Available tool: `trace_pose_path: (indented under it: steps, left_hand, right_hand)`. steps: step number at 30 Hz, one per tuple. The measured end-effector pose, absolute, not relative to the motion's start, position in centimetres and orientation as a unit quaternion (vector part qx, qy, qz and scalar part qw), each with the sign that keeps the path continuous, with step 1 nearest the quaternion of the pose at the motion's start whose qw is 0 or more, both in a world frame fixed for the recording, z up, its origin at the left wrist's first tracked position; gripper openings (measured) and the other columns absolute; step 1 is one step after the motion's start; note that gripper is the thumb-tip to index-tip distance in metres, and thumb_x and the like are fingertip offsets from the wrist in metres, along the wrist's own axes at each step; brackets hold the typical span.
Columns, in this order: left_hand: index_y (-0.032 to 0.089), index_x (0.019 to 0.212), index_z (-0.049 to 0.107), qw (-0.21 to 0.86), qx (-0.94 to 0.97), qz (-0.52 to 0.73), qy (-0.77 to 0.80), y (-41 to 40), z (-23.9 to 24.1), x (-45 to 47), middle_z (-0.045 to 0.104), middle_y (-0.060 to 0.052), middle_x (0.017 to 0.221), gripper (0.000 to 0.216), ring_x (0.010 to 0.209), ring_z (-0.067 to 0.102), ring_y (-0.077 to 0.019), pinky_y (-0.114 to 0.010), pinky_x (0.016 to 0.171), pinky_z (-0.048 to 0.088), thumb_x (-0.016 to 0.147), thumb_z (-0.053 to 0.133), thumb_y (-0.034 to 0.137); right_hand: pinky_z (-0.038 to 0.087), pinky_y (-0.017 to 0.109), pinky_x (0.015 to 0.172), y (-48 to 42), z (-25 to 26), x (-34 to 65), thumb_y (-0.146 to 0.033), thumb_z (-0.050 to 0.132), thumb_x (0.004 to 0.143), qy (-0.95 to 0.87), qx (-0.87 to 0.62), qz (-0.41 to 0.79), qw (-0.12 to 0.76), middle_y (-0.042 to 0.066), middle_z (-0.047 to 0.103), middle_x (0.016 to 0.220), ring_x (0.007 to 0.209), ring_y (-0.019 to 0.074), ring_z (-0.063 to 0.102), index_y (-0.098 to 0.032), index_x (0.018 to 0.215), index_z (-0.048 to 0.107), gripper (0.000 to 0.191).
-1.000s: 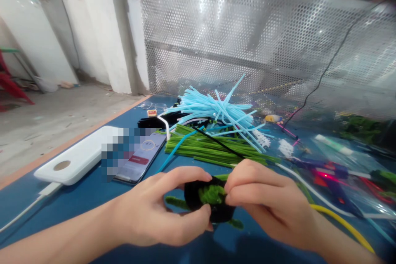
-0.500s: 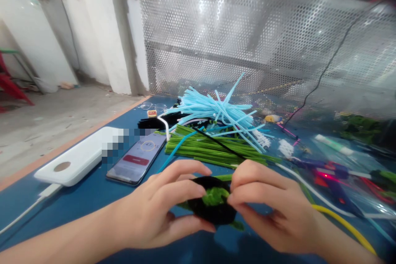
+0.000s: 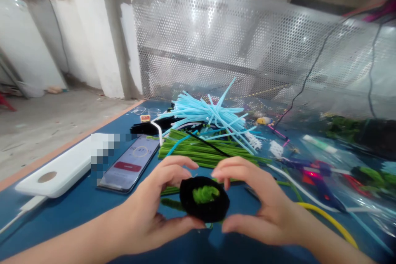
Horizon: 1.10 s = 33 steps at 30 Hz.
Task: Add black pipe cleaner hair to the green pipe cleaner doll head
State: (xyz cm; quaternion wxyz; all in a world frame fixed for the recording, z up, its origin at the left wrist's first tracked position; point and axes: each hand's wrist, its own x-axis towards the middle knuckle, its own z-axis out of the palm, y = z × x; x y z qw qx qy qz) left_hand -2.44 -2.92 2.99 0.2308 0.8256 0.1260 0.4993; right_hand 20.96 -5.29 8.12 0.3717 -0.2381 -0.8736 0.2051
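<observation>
Cradling a black fuzzy disc (image 3: 192,208) with a green coil (image 3: 206,194) at its centre above a blue table (image 3: 46,222), left hand (image 3: 151,202) and right hand (image 3: 262,202) curved gently, fingers (image 3: 227,165) grasping only the rim.

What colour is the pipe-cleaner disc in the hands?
Black pipe-cleaner disc, green at its centre; best in the head view.
</observation>
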Motion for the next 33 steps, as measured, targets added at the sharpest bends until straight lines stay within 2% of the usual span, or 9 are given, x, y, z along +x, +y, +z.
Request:
trace_pose_path:
  steps: [2, 7, 10, 12, 15, 20, 23, 29, 33]
  left_hand:
    - [0.026, 0.123, 0.037, 0.259, 0.814, 0.506, 0.117, -3.0, 2.8, -2.3, 0.046, -0.012, 0.117, 0.063, 0.116, 0.049, -0.0271, -0.03, 0.08, 0.059, 0.074, 0.074, 0.014]
    - [0.03, 0.121, 0.037, 0.328, 0.791, 0.498, 0.136, -3.2, 3.1, -2.3, 0.052, -0.006, 0.106, 0.059, 0.122, 0.046, -0.0285, -0.033, 0.086, 0.057, 0.076, 0.072, 0.017]
    - [0.028, 0.1, 0.046, 0.336, 0.76, 0.521, 0.192, -3.2, 4.0, -2.3, 0.051, -0.003, 0.112, 0.029, 0.103, 0.06, -0.0218, -0.031, 0.084, 0.057, 0.081, 0.066, 0.018]
    - [0.024, 0.084, 0.05, 0.301, 0.75, 0.536, 0.243, -3.1, 4.5, -2.2, 0.056, 0.0, 0.099, 0.015, 0.085, 0.064, -0.0137, -0.022, 0.075, 0.056, 0.084, 0.058, 0.012]
    - [0.023, 0.073, 0.055, 0.257, 0.756, 0.526, 0.291, -2.9, 4.9, -2.1, 0.062, 0.005, 0.076, 0.018, 0.071, 0.061, -0.0092, -0.014, 0.066, 0.05, 0.081, 0.06, 0.008]
    - [0.023, 0.07, 0.063, 0.289, 0.78, 0.457, 0.316, -2.4, 4.3, -1.8, 0.069, 0.004, 0.076, 0.012, 0.072, 0.064, -0.0118, -0.017, 0.07, 0.048, 0.081, 0.065, 0.018]
    - [0.021, 0.075, 0.061, 0.306, 0.781, 0.409, 0.359, -1.9, 3.5, -1.5, 0.067, 0.001, 0.08, 0.013, 0.075, 0.061, -0.0144, -0.022, 0.069, 0.047, 0.087, 0.058, 0.026]
    - [0.022, 0.075, 0.038, 0.312, 0.776, 0.368, 0.406, -1.8, 2.0, -1.3, 0.04, 0.004, 0.069, 0.031, 0.062, 0.04, -0.0126, -0.023, 0.057, 0.038, 0.1, 0.024, 0.036]
    - [0.021, 0.068, 0.033, 0.293, 0.808, 0.33, 0.39, -2.0, 2.3, -1.3, 0.035, 0.005, 0.064, 0.035, 0.057, 0.035, -0.012, -0.023, 0.054, 0.033, 0.099, 0.024, 0.035]
  right_hand:
    - [0.051, 0.023, 0.087, -5.6, 7.4, 20.6, -0.026, 0.083, 0.065, -0.849, -0.296, 0.25, 0.36, 0.008, 0.061, 0.117, 0.102, 0.0155, 0.06, -0.02, 0.13, 0.045, 0.075]
    - [0.051, 0.024, 0.083, -6.9, 5.7, 19.8, -0.008, 0.071, 0.066, -0.783, -0.384, 0.275, 0.405, -0.002, 0.066, 0.102, 0.092, 0.0147, 0.064, -0.029, 0.111, 0.056, 0.053]
    - [0.05, 0.021, 0.08, -7.5, 5.8, 20.2, -0.002, 0.062, 0.06, -0.779, -0.377, 0.221, 0.449, -0.003, 0.062, 0.1, 0.089, 0.0139, 0.063, -0.03, 0.11, 0.052, 0.058]
    - [0.049, 0.02, 0.081, -7.8, 5.9, 20.9, -0.002, 0.059, 0.058, -0.797, -0.357, 0.156, 0.462, -0.001, 0.059, 0.102, 0.092, 0.0144, 0.061, -0.028, 0.112, 0.05, 0.061]
    - [0.048, 0.022, 0.087, -8.0, 5.3, 22.1, -0.005, 0.061, 0.062, -0.831, -0.334, 0.075, 0.438, 0.003, 0.057, 0.105, 0.097, 0.0164, 0.059, -0.023, 0.117, 0.047, 0.059]
    - [0.048, 0.028, 0.089, -7.8, 2.7, 23.2, -0.007, 0.06, 0.066, -0.821, -0.327, 0.018, 0.468, 0.006, 0.051, 0.105, 0.099, 0.0182, 0.055, -0.02, 0.121, 0.042, 0.06]
    - [0.049, 0.029, 0.086, -7.6, 1.6, 23.1, -0.007, 0.057, 0.066, -0.813, -0.327, 0.018, 0.481, 0.006, 0.049, 0.103, 0.096, 0.0179, 0.054, -0.02, 0.12, 0.04, 0.059]
    - [0.049, 0.03, 0.086, -7.7, 0.9, 22.8, -0.006, 0.055, 0.065, -0.817, -0.321, 0.026, 0.479, 0.007, 0.049, 0.104, 0.097, 0.019, 0.054, -0.018, 0.12, 0.041, 0.059]
    - [0.05, 0.03, 0.086, -7.8, 0.8, 22.9, -0.006, 0.055, 0.066, -0.818, -0.322, 0.038, 0.476, 0.007, 0.048, 0.104, 0.097, 0.0191, 0.054, -0.018, 0.121, 0.041, 0.058]
